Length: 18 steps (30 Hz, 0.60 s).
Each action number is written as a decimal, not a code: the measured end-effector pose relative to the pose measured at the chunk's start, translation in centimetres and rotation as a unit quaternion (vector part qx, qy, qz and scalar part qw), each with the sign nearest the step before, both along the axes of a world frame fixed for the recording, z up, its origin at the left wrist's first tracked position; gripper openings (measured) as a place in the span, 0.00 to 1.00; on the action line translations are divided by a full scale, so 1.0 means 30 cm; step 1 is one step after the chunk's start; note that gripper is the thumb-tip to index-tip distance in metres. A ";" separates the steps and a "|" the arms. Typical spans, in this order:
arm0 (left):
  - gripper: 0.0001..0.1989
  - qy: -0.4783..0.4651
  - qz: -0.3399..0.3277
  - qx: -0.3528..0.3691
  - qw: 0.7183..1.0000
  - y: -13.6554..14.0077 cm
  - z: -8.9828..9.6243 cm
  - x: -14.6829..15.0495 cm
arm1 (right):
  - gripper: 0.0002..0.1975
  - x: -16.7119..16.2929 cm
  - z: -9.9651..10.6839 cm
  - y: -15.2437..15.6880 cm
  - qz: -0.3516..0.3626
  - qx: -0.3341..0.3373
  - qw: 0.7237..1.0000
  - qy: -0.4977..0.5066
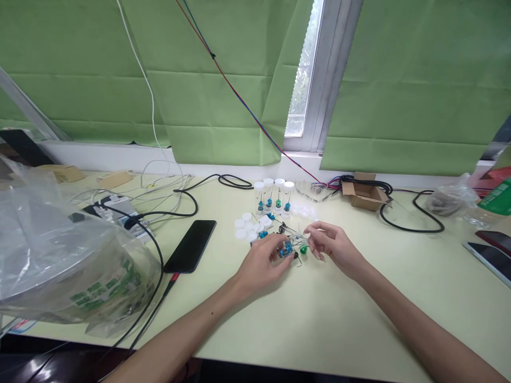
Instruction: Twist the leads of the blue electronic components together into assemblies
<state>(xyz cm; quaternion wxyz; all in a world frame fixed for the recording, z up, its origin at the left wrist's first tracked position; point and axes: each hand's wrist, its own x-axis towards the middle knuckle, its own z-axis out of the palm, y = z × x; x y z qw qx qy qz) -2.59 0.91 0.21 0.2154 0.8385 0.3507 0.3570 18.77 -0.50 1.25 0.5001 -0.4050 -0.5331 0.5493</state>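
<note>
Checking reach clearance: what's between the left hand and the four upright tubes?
Head view: loose white caps and small blue parts lie between the left hand and the tubes.

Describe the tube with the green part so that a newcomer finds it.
On the table, look beyond the left hand. Four white-capped tubes stand there. This one is third from the left, the only one holding a green part, not blue.

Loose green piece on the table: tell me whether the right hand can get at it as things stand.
Probably yes: the right hand is close beside the green piece, with nothing visible blocking that side; a small black piece lies toward the left hand.
</note>
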 end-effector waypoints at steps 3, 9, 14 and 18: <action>0.11 0.005 -0.004 0.003 1.000 -0.002 0.000 -0.001 | 0.16 0.016 0.002 0.006 0.058 -0.038 0.997 0.034; 0.11 0.019 -0.022 0.015 0.999 -0.011 0.009 -0.005 | 0.14 0.045 0.012 0.007 0.139 -0.085 0.985 0.053; 0.11 0.020 -0.031 0.020 0.999 -0.014 0.010 -0.007 | 0.15 0.061 0.008 0.010 0.167 -0.098 0.980 0.049; 0.12 0.019 -0.032 0.023 0.999 -0.013 0.007 -0.006 | 0.16 0.062 0.001 0.013 0.180 -0.107 0.976 0.057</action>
